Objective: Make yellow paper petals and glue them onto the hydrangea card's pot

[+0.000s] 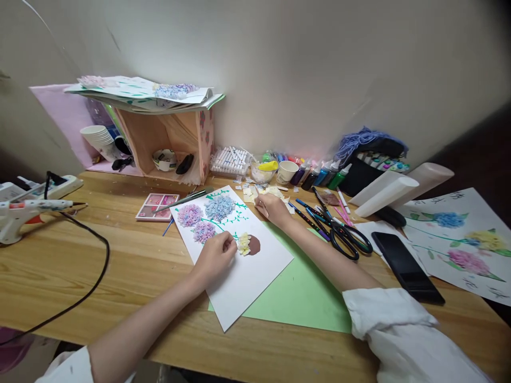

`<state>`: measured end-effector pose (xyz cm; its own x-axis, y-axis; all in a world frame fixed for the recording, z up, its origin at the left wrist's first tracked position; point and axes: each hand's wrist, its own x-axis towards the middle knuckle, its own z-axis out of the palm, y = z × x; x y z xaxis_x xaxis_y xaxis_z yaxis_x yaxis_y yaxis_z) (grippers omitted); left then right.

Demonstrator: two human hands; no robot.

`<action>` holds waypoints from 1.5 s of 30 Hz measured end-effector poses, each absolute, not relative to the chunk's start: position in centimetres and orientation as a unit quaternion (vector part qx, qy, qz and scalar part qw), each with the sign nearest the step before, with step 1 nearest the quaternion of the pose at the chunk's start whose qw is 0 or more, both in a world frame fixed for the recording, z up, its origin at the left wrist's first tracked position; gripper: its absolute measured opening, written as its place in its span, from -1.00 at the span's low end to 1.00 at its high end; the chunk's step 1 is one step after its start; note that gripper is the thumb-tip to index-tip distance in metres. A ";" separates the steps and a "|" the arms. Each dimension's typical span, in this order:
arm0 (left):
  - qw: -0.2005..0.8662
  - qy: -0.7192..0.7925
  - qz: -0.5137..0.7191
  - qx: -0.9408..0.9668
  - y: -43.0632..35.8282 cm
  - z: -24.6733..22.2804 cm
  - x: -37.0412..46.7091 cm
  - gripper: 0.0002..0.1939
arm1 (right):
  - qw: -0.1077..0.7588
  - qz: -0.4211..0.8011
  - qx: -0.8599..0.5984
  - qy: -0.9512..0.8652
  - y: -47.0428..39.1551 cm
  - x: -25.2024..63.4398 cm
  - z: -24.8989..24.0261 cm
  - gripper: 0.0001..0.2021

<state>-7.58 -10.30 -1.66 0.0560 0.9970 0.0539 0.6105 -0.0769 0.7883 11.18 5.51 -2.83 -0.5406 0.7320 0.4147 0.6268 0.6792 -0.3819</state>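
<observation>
A white sheet lies tilted on the table, with raised pink-purple flowers, a blue flower and green painted stems. On it is a brown oval, its left part covered by crumpled pale yellow paper petals. My left hand rests on the sheet just left of these petals, fingers curled together; what they hold, if anything, is hidden. Beyond the sheet's right edge, my right hand reaches into a pile of pale yellow paper pieces, fingertips pinched. Any piece between them is too small to make out.
Green paper lies under the sheet. Black-handled scissors, pens and a phone are right of my right forearm. Paint bottles and a paper cup line the wall. At left are a glue gun and its cable.
</observation>
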 end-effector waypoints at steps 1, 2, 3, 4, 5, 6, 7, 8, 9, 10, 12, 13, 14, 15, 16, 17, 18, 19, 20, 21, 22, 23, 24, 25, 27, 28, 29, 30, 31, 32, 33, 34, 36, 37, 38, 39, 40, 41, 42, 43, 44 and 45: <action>0.302 0.608 0.320 0.661 -10.3 -1.7 -7.6 -0.83 | 0.281 0.095 -0.392 -0.871 5.7 11.0 -2.9 -0.90; 0.301 0.609 0.321 0.660 -10.3 -1.7 -7.6 -0.83 | 0.286 0.094 -0.395 -0.868 5.8 10.8 -2.9 -0.89; 0.300 0.609 0.321 0.660 -10.4 -1.7 -7.6 -0.82 | 0.293 0.093 -0.399 -0.864 5.8 10.8 -2.8 -0.89; 0.300 0.609 0.321 0.660 -10.4 -1.7 -7.6 -0.82 | 0.303 0.092 -0.405 -0.858 5.7 10.9 -2.6 -0.89; 0.300 0.608 0.320 0.661 -10.4 -1.7 -7.6 -0.82 | 0.312 0.089 -0.409 -0.853 5.4 11.1 -2.4 -0.89; 0.300 0.607 0.320 0.663 -10.4 -1.6 -7.6 -0.81 | 0.325 0.090 -0.414 -0.845 5.1 11.3 -2.1 -0.90; 0.300 0.606 0.320 0.664 -10.4 -1.6 -7.6 -0.81 | 0.344 0.099 -0.420 -0.834 4.7 11.5 -1.8 -0.90; 0.299 0.605 0.321 0.665 -10.4 -1.6 -7.5 -0.80 | 0.366 0.116 -0.427 -0.819 4.1 11.6 -1.5 -0.91; 0.299 0.604 0.323 0.664 -10.4 -1.5 -7.5 -0.80 | 0.396 0.150 -0.433 -0.795 3.4 11.8 -1.1 -0.93; 0.299 0.604 0.327 0.662 -10.4 -1.4 -7.5 -0.79 | 0.424 0.194 -0.440 -0.767 2.7 11.9 -0.7 -0.96; 0.305 0.601 0.340 0.655 -10.4 -1.3 -7.5 -0.76 | 0.445 0.307 -0.434 -0.721 1.0 12.0 -0.1 -0.95; 0.310 0.597 0.348 0.653 -10.5 -1.2 -7.5 -0.74 | 0.438 0.368 -0.423 -0.703 0.0 11.9 0.2 -0.92; 0.315 0.592 0.356 0.651 -10.5 -1.1 -7.4 -0.73 | 0.424 0.426 -0.409 -0.687 -0.9 11.8 0.4 -0.88; 0.319 0.586 0.361 0.651 -10.5 -1.1 -7.3 -0.73 | 0.406 0.473 -0.399 -0.673 -1.9 11.8 0.4 -0.84; 0.324 0.581 0.364 0.652 -10.6 -1.1 -7.3 -0.72 | 0.389 0.510 -0.389 -0.661 -2.8 11.7 0.4 -0.82; 0.330 0.577 0.364 0.652 -10.6 -1.2 -7.1 -0.72 | 0.372 0.540 -0.381 -0.652 -3.7 11.6 0.3 -0.80; 0.338 0.575 0.363 0.651 -10.7 -1.3 -7.0 -0.73 | 0.360 0.563 -0.371 -0.645 -4.5 11.5 0.2 -0.79; 0.348 0.573 0.359 0.649 -10.7 -1.4 -6.9 -0.74 | 0.350 0.576 -0.363 -0.643 -5.3 11.4 0.0 -0.78; 0.358 0.572 0.353 0.648 -10.8 -1.5 -6.8 -0.75 | 0.346 0.578 -0.358 -0.646 -6.0 11.4 -0.2 -0.77; 0.366 0.570 0.348 0.648 -10.8 -1.6 -6.7 -0.77 | 0.347 0.569 -0.357 -0.654 -6.5 11.4 -0.4 -0.76; 0.373 0.567 0.341 0.651 -10.9 -1.7 -6.7 -0.78 | 0.351 0.550 -0.362 -0.666 -7.0 11.5 -0.5 -0.76; 0.376 0.564 0.333 0.656 -11.0 -1.8 -6.6 -0.79 | 0.357 0.525 -0.371 -0.678 -7.3 11.6 -0.7 -0.77; 0.377 0.560 0.320 0.665 -11.1 -1.8 -6.6 -0.80 | 0.365 0.501 -0.380 -0.686 -7.6 11.7 -0.8 -0.78; 0.374 0.557 0.302 0.678 -11.2 -1.7 -6.6 -0.81 | 0.376 0.485 -0.385 -0.690 -7.7 11.9 -0.9 -0.78; 0.355 0.557 0.257 0.706 -11.5 -1.5 -6.5 -0.84 | 0.405 0.473 -0.379 -0.684 -7.8 12.4 -1.3 -0.70; 0.340 0.558 0.235 0.719 -11.6 -1.4 -6.5 -0.86 | 0.422 0.472 -0.371 -0.679 -7.8 12.7 -1.6 -0.64; 0.322 0.560 0.219 0.731 -11.8 -1.3 -6.4 -0.87 | 0.438 0.469 -0.362 -0.676 -7.8 12.9 -1.9 -0.59; 0.306 0.562 0.208 0.740 -11.9 -1.2 -6.4 -0.88 | 0.448 0.462 -0.355 -0.678 -7.8 13.2 -2.2 -0.54; 0.291 0.564 0.203 0.746 -11.9 -1.2 -6.4 -0.89 | 0.453 0.450 -0.346 -0.688 -7.8 13.4 -2.4 -0.51; 0.278 0.565 0.201 0.750 -11.9 -1.2 -6.3 -0.88 | 0.453 0.434 -0.336 -0.703 -7.9 13.5 -2.7 -0.48; 0.268 0.568 0.202 0.752 -11.9 -1.2 -6.3 -0.88 | 0.450 0.415 -0.325 -0.721 -7.9 13.7 -2.9 -0.45; 0.259 0.571 0.204 0.752 -11.9 -1.3 -6.3 -0.87 | 0.446 0.397 -0.314 -0.738 -7.9 13.7 -3.0 -0.44; 0.246 0.576 0.207 0.751 -11.8 -1.4 -6.3 -0.87 | 0.434 0.369 -0.304 -0.764 -8.0 13.7 -3.2 -0.45; 0.241 0.578 0.209 0.751 -11.7 -1.5 -6.3 -0.87 | 0.426 0.360 -0.305 -0.772 -7.9 13.7 -3.2 -0.46; 0.239 0.578 0.210 0.752 -11.7 -1.5 -6.3 -0.87 | 0.418 0.355 -0.307 -0.778 -7.9 13.6 -3.2 -0.47; 0.239 0.578 0.210 0.752 -11.7 -1.5 -6.4 -0.88 | 0.409 0.352 -0.309 -0.783 -7.9 13.5 -3.3 -0.48; 0.239 0.577 0.210 0.752 -11.7 -1.5 -6.3 -0.87 | 0.401 0.350 -0.310 -0.788 -7.8 13.4 -3.3 -0.49; 0.240 0.577 0.210 0.752 -11.7 -1.5 -6.3 -0.87 | 0.395 0.351 -0.309 -0.791 -7.8 13.4 -3.3 -0.50; 0.242 0.577 0.210 0.751 -11.7 -1.5 -6.3 -0.87 | 0.391 0.354 -0.308 -0.792 -7.7 13.3 -3.3 -0.50; 0.244 0.577 0.210 0.751 -11.7 -1.5 -6.3 -0.87 | 0.389 0.359 -0.308 -0.791 -7.7 13.3 -3.4 -0.51; 0.246 0.576 0.212 0.750 -11.6 -1.6 -6.3 -0.87 | 0.387 0.366 -0.310 -0.788 -7.6 13.3 -3.4 -0.51; 0.248 0.575 0.214 0.749 -11.6 -1.6 -6.3 -0.87 | 0.386 0.373 -0.312 -0.784 -7.6 13.3 -3.4 -0.52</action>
<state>-6.33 -11.61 -1.60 0.2466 0.9685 0.0357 0.7558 -0.2153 0.6184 13.26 -7.62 -3.44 -0.5075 0.7776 0.3713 0.2016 0.5261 -0.8262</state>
